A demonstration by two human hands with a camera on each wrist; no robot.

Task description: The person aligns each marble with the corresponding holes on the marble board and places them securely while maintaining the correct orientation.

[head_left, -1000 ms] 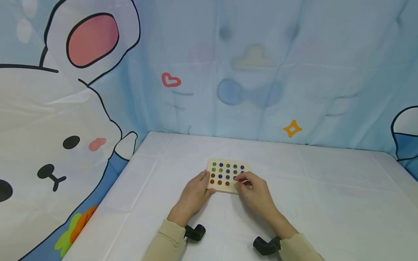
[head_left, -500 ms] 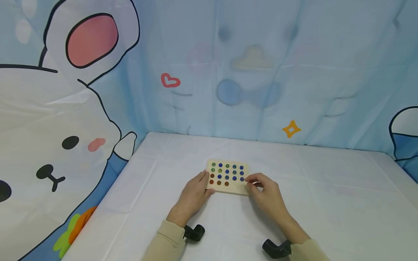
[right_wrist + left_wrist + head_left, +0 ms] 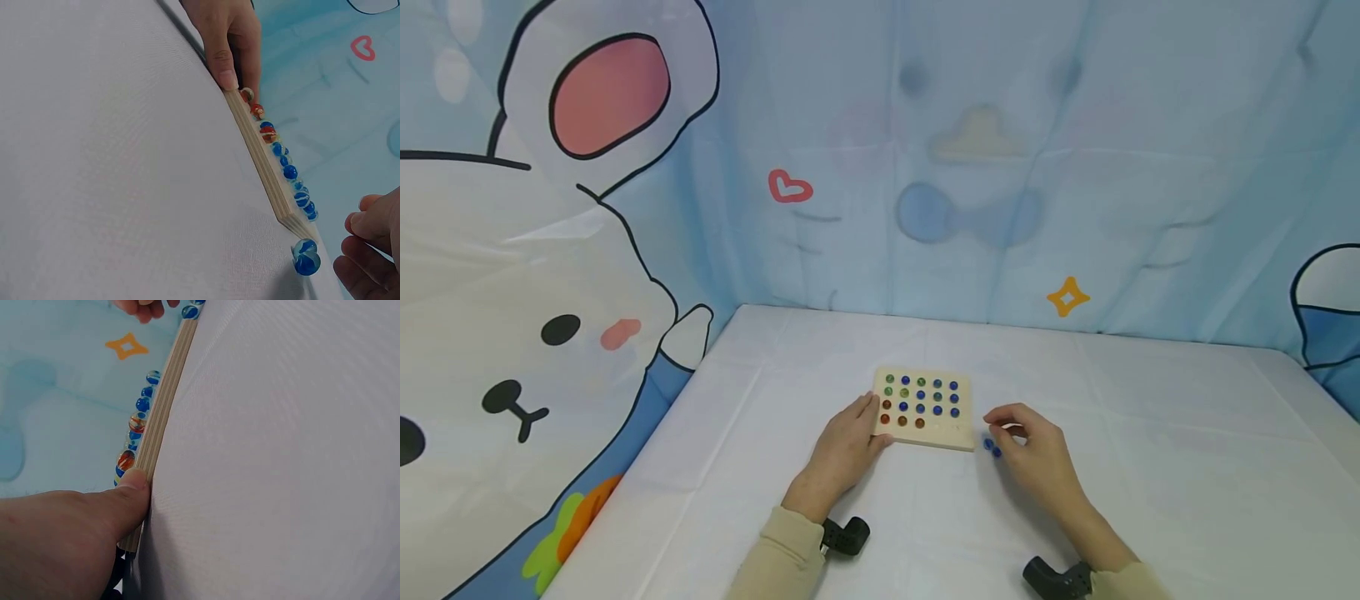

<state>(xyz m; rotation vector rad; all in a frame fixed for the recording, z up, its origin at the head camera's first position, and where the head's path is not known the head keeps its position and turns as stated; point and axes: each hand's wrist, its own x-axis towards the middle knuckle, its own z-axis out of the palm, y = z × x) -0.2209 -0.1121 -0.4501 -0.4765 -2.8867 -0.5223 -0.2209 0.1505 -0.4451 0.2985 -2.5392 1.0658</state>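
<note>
A pale wooden board [image 3: 951,432] lies on the white table, with rows of glass marbles in its hollows. Green and blue marbles fill the back rows; the front row has reddish ones at the left and bare hollows at the right. My left hand [image 3: 848,446] holds the board's left end, thumb against the near edge and fingers along the side. Two loose blue marbles [image 3: 306,257] lie just off the board's right end. Over them hovers my right hand [image 3: 1036,450], fingers bent and thumb near the index fingertip; nothing shows between them in the right wrist view.
White cloth covers the table [image 3: 1187,467] around the board. Behind it hangs a blue printed curtain [image 3: 850,100], with a cartoon rabbit [image 3: 587,250] on the left side. Black wrist cameras [image 3: 847,536] sit at both sleeves.
My right hand has moved right, off the board, leaving a blue marble at the right end of the third row. The loose blue marbles have come into sight. My left hand stays put.
</note>
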